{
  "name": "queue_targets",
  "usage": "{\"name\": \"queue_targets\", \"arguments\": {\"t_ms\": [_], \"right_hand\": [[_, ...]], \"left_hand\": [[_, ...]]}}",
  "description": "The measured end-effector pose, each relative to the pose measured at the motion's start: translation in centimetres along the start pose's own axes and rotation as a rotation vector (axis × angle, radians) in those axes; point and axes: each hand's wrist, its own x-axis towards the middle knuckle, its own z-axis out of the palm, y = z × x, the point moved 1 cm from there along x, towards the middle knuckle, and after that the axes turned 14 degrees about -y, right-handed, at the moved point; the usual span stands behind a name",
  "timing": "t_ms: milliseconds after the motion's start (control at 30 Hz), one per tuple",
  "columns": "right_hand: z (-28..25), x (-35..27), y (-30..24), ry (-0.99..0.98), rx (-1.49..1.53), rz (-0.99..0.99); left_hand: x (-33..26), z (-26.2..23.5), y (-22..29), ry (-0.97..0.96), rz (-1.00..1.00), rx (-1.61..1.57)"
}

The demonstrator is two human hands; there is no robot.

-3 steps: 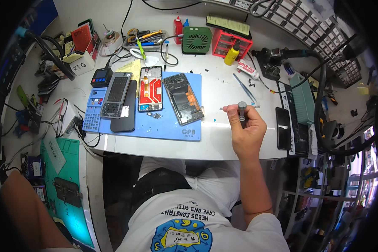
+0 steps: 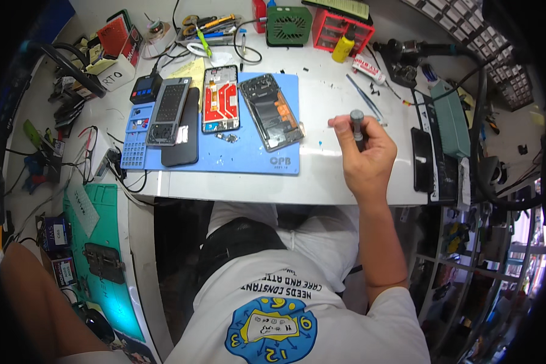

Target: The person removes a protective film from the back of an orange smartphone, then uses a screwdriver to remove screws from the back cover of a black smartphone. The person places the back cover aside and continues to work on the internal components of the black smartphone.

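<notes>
My right hand (image 2: pixel 373 155) is raised over the right part of the white desk, closed round a grey screwdriver (image 2: pixel 357 121). The screwdriver stands roughly upright with its round cap up; the tip is hidden. To the left, on a blue mat (image 2: pixel 249 164), lies an opened phone housing (image 2: pixel 272 115) with an orange flex part. Beside it is a phone frame (image 2: pixel 221 97) with a red and white inside. A small circuit piece (image 2: pixel 227 138) lies below that frame. My left arm (image 2: pixel 33 303) shows at the lower left, but its hand is out of view.
Tweezers (image 2: pixel 365 97) lie beyond my right hand, and a dark phone (image 2: pixel 421 159) lies to its right. A grey phone part (image 2: pixel 168 112) rests on a black phone (image 2: pixel 188 145). Behind stand a green fan box (image 2: pixel 288 25), a yellow bottle (image 2: pixel 344 45) and a red drawer box (image 2: pixel 324 37).
The whole view has shifted, so the desk and its things sit higher and slightly further right. My right hand keeps its grip on the screwdriver.
</notes>
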Motion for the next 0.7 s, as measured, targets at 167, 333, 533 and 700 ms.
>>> {"name": "queue_targets", "arguments": {"t_ms": [167, 333, 533, 700], "right_hand": [[0.8, 2.5, 2.4, -0.085, -0.141, -0.018], [2.5, 6.1, 2.1, -0.242, -0.362, -0.061], [5.7, 9.6, 1.4, -0.439, -0.525, 0.066], [5.7, 10.2, 2.2, -0.216, -0.330, -0.143]], "left_hand": [[-0.3, 0.1, -0.6, -0.023, -0.033, -0.034], [0.0, 0.4, -0.8, -0.007, -0.033, 0.001], [0.0, 0.8, -1.5, -0.017, -0.034, 0.045], [0.1, 0.8, -1.8, -0.002, -0.025, 0.025]]}}
